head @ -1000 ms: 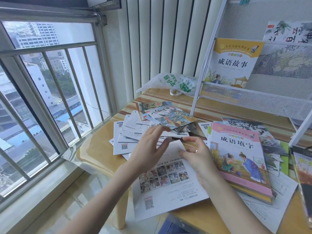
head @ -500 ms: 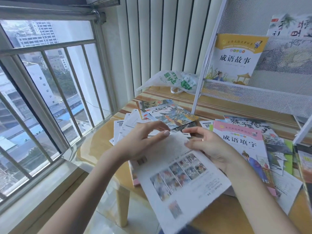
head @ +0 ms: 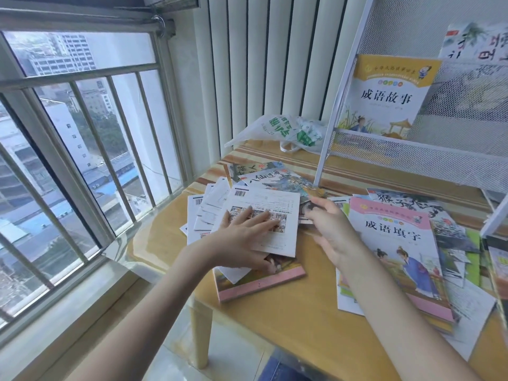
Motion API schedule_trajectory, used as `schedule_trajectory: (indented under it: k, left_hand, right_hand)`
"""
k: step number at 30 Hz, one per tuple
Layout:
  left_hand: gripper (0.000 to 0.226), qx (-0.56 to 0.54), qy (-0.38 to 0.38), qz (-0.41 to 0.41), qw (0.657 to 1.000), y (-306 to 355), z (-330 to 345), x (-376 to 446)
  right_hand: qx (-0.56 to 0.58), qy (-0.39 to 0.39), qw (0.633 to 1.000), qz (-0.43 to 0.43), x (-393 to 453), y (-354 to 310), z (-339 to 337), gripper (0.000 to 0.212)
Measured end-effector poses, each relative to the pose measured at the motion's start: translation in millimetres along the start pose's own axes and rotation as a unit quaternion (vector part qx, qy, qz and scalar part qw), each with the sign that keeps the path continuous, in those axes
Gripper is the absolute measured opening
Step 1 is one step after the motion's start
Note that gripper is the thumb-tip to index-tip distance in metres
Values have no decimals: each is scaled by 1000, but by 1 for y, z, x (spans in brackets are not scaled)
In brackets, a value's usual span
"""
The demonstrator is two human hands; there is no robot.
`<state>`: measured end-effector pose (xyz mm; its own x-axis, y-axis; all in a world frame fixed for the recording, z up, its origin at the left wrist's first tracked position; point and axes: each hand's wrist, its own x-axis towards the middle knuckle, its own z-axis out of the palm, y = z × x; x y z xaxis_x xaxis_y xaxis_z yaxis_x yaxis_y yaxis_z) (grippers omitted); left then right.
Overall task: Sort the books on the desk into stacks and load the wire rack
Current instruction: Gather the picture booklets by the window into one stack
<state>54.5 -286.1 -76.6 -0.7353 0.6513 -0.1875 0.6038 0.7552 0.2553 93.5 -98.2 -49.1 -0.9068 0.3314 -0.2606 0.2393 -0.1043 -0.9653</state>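
Left hand (head: 242,237) flat, fingers spread, pressing white booklet (head: 270,215) near desk (head: 288,312) left edge; long axis across. Right hand (head: 334,232) just beside, pinching a darker book (head: 305,209).

1. The wooden desk (head: 297,320) is bare along its near edge, between the pink-edged book (head: 261,281) and the right-hand book stack (head: 395,257).
2. Scattered booklets (head: 214,207) crowd the window side.
3. The wire rack (head: 428,158) and a plastic bag (head: 288,130) close off the far side.
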Motion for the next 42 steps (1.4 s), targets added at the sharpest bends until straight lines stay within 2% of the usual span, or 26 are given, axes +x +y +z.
schedule_trajectory:
  k: [5, 8, 11, 14, 17, 20, 22, 24, 27, 29, 31, 34, 37, 39, 41, 42]
  left_hand:
    - [77, 39, 55, 7, 998, -4, 13, 6]
    - [69, 65, 66, 17, 996, 9, 2, 1]
    - [47, 146, 103, 41, 983, 23, -6, -2]
    - [33, 159, 110, 36, 980, 26, -16, 0]
    - [26, 118, 107, 28, 987, 24, -39, 3]
    - [11, 73, 111, 52, 990, 21, -61, 4]
    - [22, 48, 120, 70, 989, 18, -70, 3]
    - [27, 31, 124, 77, 989, 17, -74, 1]
    - [18, 38, 135, 77, 987, 18, -73, 1]
    - [9, 32, 122, 66, 990, 21, -71, 1]
    - [32, 37, 81, 46, 995, 26, -66, -1]
    - [47, 89, 35, 41, 995, 28, -48, -5]
    - [76, 7, 19, 74, 997, 37, -32, -29]
    - [98, -30, -19, 102, 994, 49, -23, -54]
    - [108, 25, -51, 94, 994, 59, -8, -75]
    - [103, 65, -41, 90, 993, 63, 1, -82]
  right_hand:
    - [94, -49, 989, 106, -24, 12, -14, 28]
    - [91, -78, 985, 128, -30, 17, -17, 24]
    - [81, -117, 979, 144, -31, 12, -21, 20]
    - [64, -157, 976, 137, -29, 7, -26, 17]
    - [-5, -206, 969, 134, -27, 8, -26, 25]
    - [-94, -212, 961, 149, -25, 13, -14, 26]
    - [-166, -204, 956, 132, -25, 17, -3, 28]
    - [-231, -222, 940, 113, -28, 17, 2, 31]
    - [-308, -291, 897, 124, -36, 13, -9, 33]
    - [-341, -289, 887, 117, -38, 12, -17, 31]
    - [-356, -254, 894, 96, -39, 15, -19, 31]
    - [-345, -243, 902, 87, -40, 17, -18, 22]
    - [-296, -250, 917, 94, -43, 14, -17, 10]
    - [-257, -250, 929, 96, -47, 12, -18, 6]
    - [-220, -261, 935, 97, -54, 9, -20, 4]
    - [-205, -269, 936, 98, -57, 8, -21, 10]
